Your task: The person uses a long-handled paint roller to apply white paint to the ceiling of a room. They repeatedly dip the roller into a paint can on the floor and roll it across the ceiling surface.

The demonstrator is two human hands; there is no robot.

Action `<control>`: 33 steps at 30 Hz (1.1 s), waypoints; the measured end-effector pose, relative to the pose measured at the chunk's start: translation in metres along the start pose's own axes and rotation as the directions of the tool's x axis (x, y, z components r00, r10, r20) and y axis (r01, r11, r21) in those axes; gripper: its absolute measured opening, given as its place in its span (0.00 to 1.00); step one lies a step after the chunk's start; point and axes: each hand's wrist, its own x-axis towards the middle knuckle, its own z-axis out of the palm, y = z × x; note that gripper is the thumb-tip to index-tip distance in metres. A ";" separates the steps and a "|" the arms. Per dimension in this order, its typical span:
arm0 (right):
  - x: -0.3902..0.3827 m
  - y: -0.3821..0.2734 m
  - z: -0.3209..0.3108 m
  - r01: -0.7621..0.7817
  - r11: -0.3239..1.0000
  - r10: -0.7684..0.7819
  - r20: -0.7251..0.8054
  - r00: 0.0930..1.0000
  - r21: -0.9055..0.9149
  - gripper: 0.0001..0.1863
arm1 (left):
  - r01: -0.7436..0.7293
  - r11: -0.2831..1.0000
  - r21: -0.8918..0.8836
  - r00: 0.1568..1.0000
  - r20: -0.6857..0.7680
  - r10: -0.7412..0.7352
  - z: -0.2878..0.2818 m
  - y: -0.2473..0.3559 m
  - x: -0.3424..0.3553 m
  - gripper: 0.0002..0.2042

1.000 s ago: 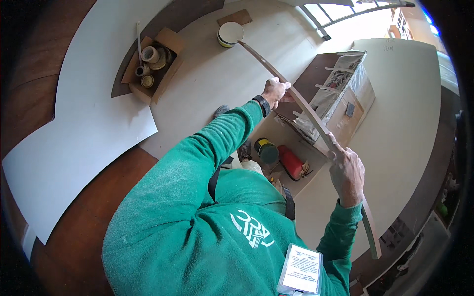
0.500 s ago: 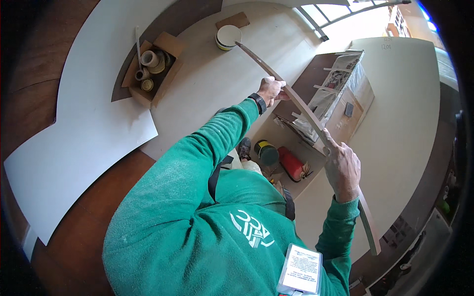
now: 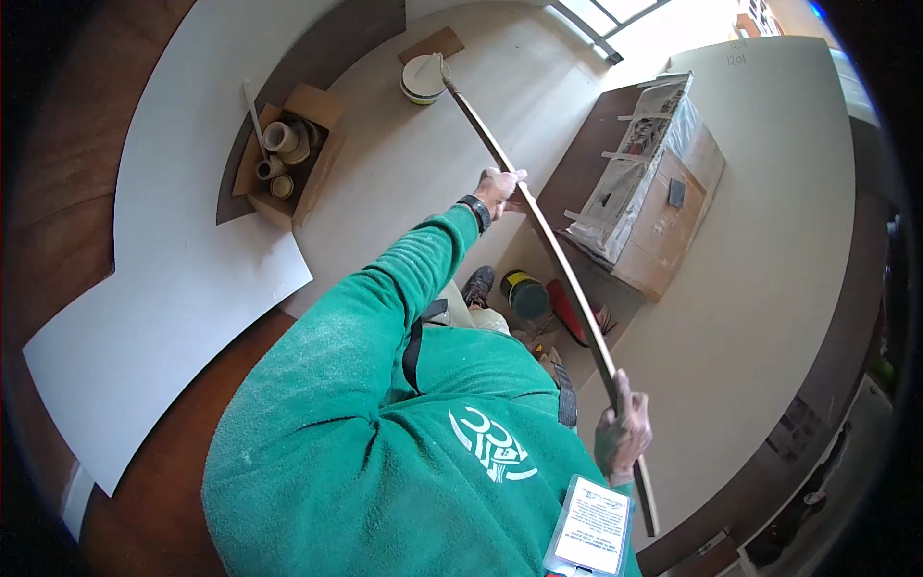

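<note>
My left hand is closed around a long, narrow strip about midway along its length, with the arm stretched forward. My right hand grips the same strip near its lower end, index finger lying along it. The strip runs diagonally from lower right to upper middle. Its far end has a small pale piece that I cannot make out, over the rim of a white-topped bucket; whether they touch I cannot tell. A piece of brown board lies behind that bucket. My right forearm is mostly hidden.
Left are a cardboard box of rolls and cans and a white sheet. Right are a plastic-wrapped cabinet and a pale panel. Below the cabinet sit a dark green bucket and a red extinguisher, near my shoe.
My right hand has moved down and to the left, making the strip steeper. My left hand has shifted slightly left and down. The strip's far end has moved left.
</note>
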 end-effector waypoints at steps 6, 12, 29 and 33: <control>-0.090 0.038 0.096 -0.084 0.988 0.079 0.045 0.996 0.128 0.39 | 0.071 0.976 0.204 0.997 -0.052 -0.062 -0.018 -0.025 0.008 0.10; -0.151 0.079 0.156 -0.207 0.973 0.187 0.175 0.967 0.098 0.37 | 0.018 0.979 0.202 1.000 0.008 -0.020 -0.016 -0.055 -0.025 0.09; -0.102 0.047 0.184 -0.366 0.830 0.260 0.288 0.922 0.420 0.30 | 0.057 0.896 0.440 0.997 -0.074 -0.028 -0.039 -0.067 0.070 0.11; -0.123 0.090 0.193 -0.327 0.659 0.152 0.305 0.940 0.677 0.27 | 0.125 0.928 0.351 0.992 -0.074 -0.105 -0.031 -0.079 0.054 0.12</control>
